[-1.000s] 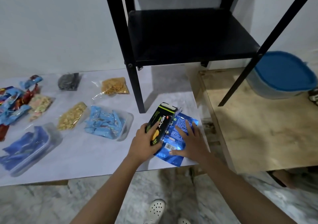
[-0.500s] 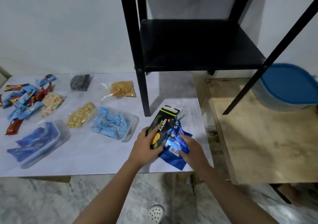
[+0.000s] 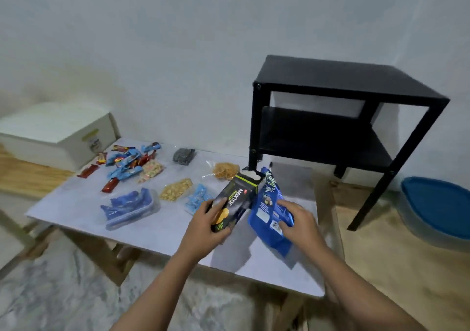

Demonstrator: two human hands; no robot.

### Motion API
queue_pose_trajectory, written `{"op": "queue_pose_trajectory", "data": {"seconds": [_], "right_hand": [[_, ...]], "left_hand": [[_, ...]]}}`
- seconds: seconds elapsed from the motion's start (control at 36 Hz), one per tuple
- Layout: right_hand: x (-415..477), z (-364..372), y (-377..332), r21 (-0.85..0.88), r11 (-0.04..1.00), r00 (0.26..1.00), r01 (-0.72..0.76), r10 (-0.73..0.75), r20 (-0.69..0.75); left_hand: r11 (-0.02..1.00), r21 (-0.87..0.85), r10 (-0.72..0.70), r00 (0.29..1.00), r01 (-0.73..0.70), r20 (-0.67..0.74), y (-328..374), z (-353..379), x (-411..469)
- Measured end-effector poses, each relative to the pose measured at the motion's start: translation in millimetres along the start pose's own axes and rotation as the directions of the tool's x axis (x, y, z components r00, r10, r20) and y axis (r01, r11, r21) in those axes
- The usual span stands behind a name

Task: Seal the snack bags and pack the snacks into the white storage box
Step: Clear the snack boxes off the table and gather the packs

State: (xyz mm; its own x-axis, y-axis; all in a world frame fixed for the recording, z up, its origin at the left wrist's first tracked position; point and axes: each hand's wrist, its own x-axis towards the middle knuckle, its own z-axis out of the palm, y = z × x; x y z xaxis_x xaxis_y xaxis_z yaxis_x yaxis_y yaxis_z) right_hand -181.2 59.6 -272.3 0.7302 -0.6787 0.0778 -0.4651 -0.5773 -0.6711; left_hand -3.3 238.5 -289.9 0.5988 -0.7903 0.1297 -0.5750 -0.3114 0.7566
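White laminate covers the table point(image 3: 157, 231) in front of us, the largest thing in view. Its near edge crosses just above our forearms. At its far right corner stands a black shelf unit point(image 3: 330, 127). To the right of that, a blue-lidded tub point(image 3: 437, 208) sits on a wooden surface. The white storage box point(image 3: 56, 132) rests on another wooden surface beside the table's far left end, well apart from our hands.

Over the right end of the table we hold two packs side by side, touching each other. The blue snack bag point(image 3: 267, 218) is the bigger one. Its long axis runs from the near right of the table away toward the shelf unit, with the top end pointing away from us. Our right hand point(image 3: 297, 221) grips it at mid-length, fingers curled over its printed face. We cannot tell whether its lower corner touches the table.

The black carton point(image 3: 236, 201) follows nearly the same line, tilted. Its open top points up and away, and its bottom end points toward us. Our left hand point(image 3: 206, 229) wraps that bottom end, fingers and thumb curled round it.

Further left on the table lie a clear tub of dark blue packets point(image 3: 129, 206), a clear tray of light blue packets point(image 3: 197, 199), a clear bag of nuts point(image 3: 176, 189) and a scatter of small wrapped bars point(image 3: 124, 162).
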Motion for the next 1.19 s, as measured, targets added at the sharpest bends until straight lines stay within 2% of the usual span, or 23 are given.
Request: {"op": "queue_pose_trajectory", "data": {"seconds": [0.11, 0.28, 0.5, 0.67, 0.78, 0.92, 1.08, 1.19], "right_hand": [[4, 3, -44, -0.024, 0.987, 0.987, 0.158, -0.157, 0.041], [11, 48, -117, -0.019, 0.943, 0.929, 0.331, -0.322, 0.18], [23, 169, -275, 0.073, 0.856, 0.795, 0.511, -0.503, 0.34], [6, 291, -414, 0.222, 0.778, 0.648, 0.588, -0.617, 0.446], [-29, 375, -492, 0.323, 0.721, 0.509, 0.614, -0.673, 0.536], [-83, 466, -574, 0.413, 0.652, 0.333, 0.636, -0.715, 0.615], [-138, 572, -642, 0.474, 0.533, 0.095, 0.701, -0.729, 0.678], [-169, 636, -675, 0.513, 0.49, -0.039, 0.705, -0.696, 0.717]], "left_hand": [[0.999, -0.008, -0.033, 0.996, 0.032, -0.086, -12, -46, -27], [0.986, 0.108, -0.095, 0.964, 0.125, -0.25, -44, -127, -80], [0.919, 0.124, -0.271, 0.827, 0.375, -0.492, -128, -260, -186], [0.81, 0.045, -0.421, 0.633, 0.585, -0.65, -197, -361, -292], [0.73, -0.064, -0.499, 0.466, 0.681, -0.73, -234, -406, -377], [0.566, -0.153, -0.564, 0.245, 0.81, -0.789, -271, -437, -471], [0.418, -0.384, -0.648, -0.026, 0.824, -0.761, -315, -447, -555], [0.328, -0.489, -0.687, -0.151, 0.808, -0.711, -351, -449, -589]]}}
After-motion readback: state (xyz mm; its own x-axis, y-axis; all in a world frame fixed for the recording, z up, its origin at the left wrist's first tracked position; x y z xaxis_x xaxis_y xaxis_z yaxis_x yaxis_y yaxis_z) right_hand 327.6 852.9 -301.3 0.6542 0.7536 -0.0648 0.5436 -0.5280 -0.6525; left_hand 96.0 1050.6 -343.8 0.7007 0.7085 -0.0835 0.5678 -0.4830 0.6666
